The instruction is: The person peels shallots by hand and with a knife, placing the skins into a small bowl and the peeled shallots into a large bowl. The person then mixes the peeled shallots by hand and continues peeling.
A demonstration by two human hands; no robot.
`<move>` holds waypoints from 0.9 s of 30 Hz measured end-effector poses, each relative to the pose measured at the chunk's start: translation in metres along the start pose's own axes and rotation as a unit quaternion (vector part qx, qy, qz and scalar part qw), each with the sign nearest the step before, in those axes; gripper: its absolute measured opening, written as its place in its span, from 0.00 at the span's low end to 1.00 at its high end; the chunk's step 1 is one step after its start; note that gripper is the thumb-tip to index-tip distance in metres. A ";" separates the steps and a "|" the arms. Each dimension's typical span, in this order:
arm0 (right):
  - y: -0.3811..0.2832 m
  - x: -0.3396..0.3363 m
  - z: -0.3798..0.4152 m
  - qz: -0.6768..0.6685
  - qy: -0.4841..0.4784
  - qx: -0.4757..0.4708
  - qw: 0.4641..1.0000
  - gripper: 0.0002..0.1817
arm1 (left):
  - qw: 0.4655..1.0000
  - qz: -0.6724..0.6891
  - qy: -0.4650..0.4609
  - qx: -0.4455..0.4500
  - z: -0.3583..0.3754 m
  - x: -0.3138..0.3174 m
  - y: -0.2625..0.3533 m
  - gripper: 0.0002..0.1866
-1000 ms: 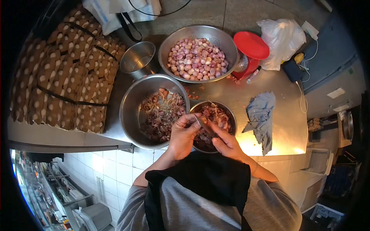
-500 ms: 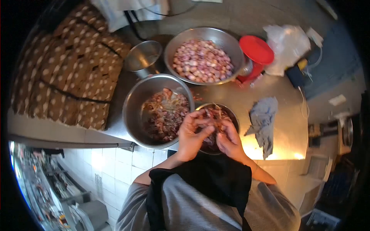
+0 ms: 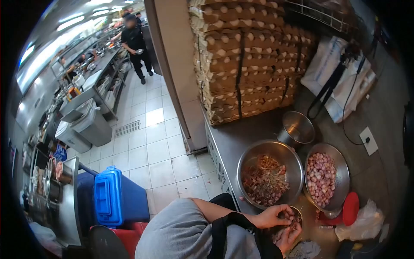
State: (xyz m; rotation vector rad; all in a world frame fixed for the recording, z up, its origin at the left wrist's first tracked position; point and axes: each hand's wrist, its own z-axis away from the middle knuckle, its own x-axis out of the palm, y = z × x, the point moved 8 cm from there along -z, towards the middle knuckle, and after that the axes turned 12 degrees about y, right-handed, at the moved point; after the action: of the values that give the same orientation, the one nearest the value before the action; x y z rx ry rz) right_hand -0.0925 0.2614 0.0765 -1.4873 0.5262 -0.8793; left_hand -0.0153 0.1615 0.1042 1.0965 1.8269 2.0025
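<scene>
View swung left toward the aisle; left hand [image 3: 271, 217] and right hand [image 3: 288, 236] still over small bowl [image 3: 298, 211], grips pinching shallot [image 3: 294, 222].

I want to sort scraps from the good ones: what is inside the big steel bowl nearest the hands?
The big steel bowl holds a heap of brownish-red skins and trimmings. Its bottom under that heap is hidden.

small bowl [image 3: 297, 212] mostly hidden by hands [image 3: 280, 224], their grip unclear
</scene>
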 end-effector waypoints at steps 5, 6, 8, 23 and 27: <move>0.001 0.019 0.005 -0.038 -0.042 0.025 0.998 0.23 | 0.999 -0.032 -0.006 0.012 0.000 -0.011 -0.003 0.12; 0.003 0.020 0.007 -0.053 -0.055 0.042 0.996 0.22 | 0.999 -0.034 -0.007 0.014 0.000 -0.010 -0.001 0.12; 0.007 0.019 0.010 -0.080 -0.079 0.074 0.991 0.21 | 0.999 -0.034 -0.016 0.014 -0.001 -0.009 0.004 0.13; -0.033 -0.001 0.011 -0.166 -0.049 0.127 0.977 0.12 | 0.953 0.127 -0.116 -0.250 -0.011 0.020 -0.009 0.11; -0.039 -0.022 0.011 -0.159 0.015 0.124 0.979 0.17 | 0.931 0.155 -0.125 -0.306 -0.008 0.030 -0.008 0.12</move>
State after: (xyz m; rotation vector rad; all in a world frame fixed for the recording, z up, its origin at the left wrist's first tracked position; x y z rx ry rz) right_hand -0.1041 0.2906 0.1103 -1.3483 0.1903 -1.1735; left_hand -0.0436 0.1756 0.1081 1.3936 0.8419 2.2338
